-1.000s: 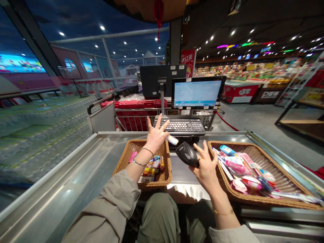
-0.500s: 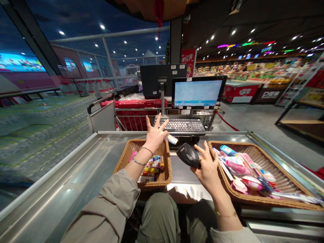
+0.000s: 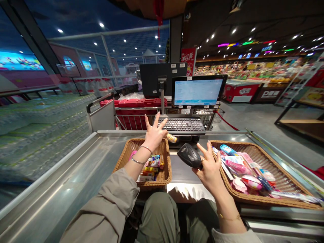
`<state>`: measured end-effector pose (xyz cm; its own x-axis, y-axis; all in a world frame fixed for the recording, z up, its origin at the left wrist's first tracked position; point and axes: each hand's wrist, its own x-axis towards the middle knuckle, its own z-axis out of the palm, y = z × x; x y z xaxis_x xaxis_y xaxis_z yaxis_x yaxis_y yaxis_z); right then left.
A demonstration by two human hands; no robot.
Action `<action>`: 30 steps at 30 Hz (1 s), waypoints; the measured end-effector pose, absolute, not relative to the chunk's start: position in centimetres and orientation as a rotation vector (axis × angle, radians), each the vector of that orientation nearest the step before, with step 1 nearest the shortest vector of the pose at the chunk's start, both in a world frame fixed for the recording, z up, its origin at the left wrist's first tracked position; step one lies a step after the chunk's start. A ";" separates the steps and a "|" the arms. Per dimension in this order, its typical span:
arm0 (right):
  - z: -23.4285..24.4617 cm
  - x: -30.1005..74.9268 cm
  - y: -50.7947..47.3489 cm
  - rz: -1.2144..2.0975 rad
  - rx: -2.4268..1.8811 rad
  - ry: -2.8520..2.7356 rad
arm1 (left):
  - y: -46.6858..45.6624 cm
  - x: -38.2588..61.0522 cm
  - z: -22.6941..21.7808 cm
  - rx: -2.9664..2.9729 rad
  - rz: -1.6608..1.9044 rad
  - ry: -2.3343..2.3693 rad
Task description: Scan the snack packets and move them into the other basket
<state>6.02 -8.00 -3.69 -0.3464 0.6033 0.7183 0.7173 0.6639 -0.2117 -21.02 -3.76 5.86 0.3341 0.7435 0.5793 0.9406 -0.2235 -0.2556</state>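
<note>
Supermarket shelves glow at the far right, and stacks of wrapped water bottles fill the left, beside a steel checkout bench. Beyond the bench stand a keyboard and a monitor, with a shopping cart behind them. Two wicker baskets sit on the near part of the bench: the left one holds small packets, and the right one holds pink and blue packaged goods.

On my feed, the left hand is raised over the left basket, its upper fingers spread apart. A small yellow-and-white tube pokes out at the hand's right side, though the hand hides exactly how it is gripped, and any label is too small to read. The right hand grips a black barcode scanner between the baskets, with its fingers partly spread around the handle. The scanner sits just to the right of the tube and nearer me, not touching it. I'd keep the scanner snug in the palm and pinch the tube firmly, since something that small could slip.
</note>
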 end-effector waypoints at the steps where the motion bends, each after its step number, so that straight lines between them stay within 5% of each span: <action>1: -3.7 6.0 -8.0 -0.177 -1.016 -2.068 | -3.8 -21.0 5.9 -2.037 -0.455 -1.469; 30: -3.5 6.1 -8.1 -0.135 -1.007 -2.091 | -3.8 -21.2 5.8 -2.042 -0.464 -1.476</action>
